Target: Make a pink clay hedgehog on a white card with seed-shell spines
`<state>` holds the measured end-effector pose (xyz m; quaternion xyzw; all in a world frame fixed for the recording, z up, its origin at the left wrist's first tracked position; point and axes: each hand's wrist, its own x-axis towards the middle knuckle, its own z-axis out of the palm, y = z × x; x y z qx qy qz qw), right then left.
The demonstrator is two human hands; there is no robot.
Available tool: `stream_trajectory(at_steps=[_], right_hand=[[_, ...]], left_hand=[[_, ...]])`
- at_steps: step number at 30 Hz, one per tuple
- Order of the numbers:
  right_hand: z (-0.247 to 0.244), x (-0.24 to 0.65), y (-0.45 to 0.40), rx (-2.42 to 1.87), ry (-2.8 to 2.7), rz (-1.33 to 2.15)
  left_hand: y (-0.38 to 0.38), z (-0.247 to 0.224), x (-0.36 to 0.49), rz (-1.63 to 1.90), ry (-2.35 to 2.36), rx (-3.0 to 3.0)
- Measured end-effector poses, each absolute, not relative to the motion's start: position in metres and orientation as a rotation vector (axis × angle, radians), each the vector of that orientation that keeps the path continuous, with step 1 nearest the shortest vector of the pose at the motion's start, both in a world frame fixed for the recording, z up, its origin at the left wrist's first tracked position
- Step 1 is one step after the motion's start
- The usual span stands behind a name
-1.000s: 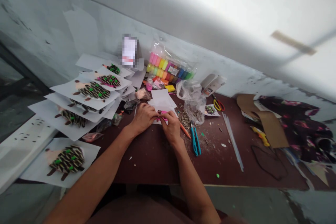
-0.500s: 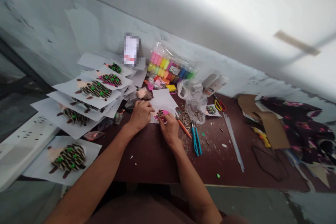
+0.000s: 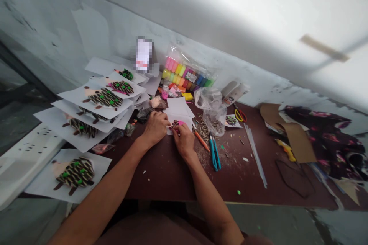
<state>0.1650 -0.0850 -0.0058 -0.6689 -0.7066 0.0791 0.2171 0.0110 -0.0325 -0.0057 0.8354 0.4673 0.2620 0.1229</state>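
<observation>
Right hand [image 3: 184, 141], fingers [image 3: 178, 130] clamped on the pink piece [image 3: 176, 124]; left hand [image 3: 155, 128], fingers [image 3: 164, 121] curled by the white paper [image 3: 178, 108], grip unclear! One careless nudge toward 2 o'clock could scatter the seed pile [image 3: 204, 131] across the bench [image 3: 161, 176].

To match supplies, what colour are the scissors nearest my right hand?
Teal-blue handles, best seen in the head view.
</observation>
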Motion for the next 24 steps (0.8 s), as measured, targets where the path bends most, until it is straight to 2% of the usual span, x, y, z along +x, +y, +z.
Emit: stream_trajectory(at_steps=[24], right_hand=[[-0.0049, 0.1630, -0.0846, -1.914, -1.955, 0.211]], left_hand=[[-0.0394, -0.0055, 0.0191, 0.698, 1.352, 2.535]])
